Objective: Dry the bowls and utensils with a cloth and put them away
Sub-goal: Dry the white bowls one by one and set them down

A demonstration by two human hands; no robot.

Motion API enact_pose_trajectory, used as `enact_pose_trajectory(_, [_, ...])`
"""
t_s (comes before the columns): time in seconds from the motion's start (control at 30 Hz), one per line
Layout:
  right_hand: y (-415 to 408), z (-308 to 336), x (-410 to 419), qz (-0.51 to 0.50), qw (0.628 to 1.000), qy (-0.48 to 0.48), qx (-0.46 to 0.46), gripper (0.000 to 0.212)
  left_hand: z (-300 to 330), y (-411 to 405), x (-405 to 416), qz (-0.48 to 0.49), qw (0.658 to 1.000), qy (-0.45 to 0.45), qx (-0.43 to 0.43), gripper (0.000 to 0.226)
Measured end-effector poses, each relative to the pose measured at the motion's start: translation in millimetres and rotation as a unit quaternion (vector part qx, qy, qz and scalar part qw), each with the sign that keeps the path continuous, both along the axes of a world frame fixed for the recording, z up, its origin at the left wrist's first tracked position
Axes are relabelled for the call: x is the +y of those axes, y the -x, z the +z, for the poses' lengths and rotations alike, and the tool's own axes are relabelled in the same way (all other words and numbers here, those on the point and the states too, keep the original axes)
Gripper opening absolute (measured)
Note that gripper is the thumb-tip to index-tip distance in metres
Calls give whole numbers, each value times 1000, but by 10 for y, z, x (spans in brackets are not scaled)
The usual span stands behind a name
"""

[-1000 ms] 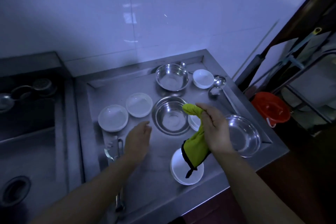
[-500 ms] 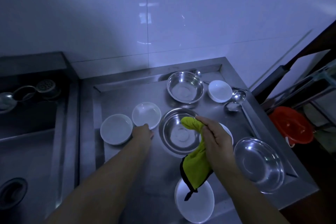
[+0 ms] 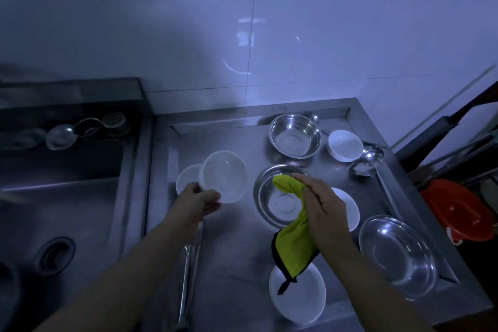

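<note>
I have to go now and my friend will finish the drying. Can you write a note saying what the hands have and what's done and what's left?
Left hand: grips a white bowl by its rim, lifted and tilted.
Right hand: holds the green cloth over the middle steel bowl.
On the counter: another white bowl behind the lifted one, more white and steel bowls, a ladle.
Done: nothing looks put away.
Left: wipe the lifted bowl, then dry and put away everything else.
</note>
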State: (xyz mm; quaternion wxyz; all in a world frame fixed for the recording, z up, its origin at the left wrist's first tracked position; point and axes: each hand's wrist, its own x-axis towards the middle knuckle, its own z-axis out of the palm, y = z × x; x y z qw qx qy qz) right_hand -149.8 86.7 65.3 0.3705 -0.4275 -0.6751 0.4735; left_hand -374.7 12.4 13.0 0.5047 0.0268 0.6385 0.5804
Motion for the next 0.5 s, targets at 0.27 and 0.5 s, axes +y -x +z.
enact_pose_trajectory(0.27, [330,107,-328,55,997,-53,-20,27,554,378,-878,-188,812,75,547,47])
enact_pose_trajectory(0.5, [531,308,-751,75,992,-102,-16,28,1033,325,-1331,-175,722,30,668,49])
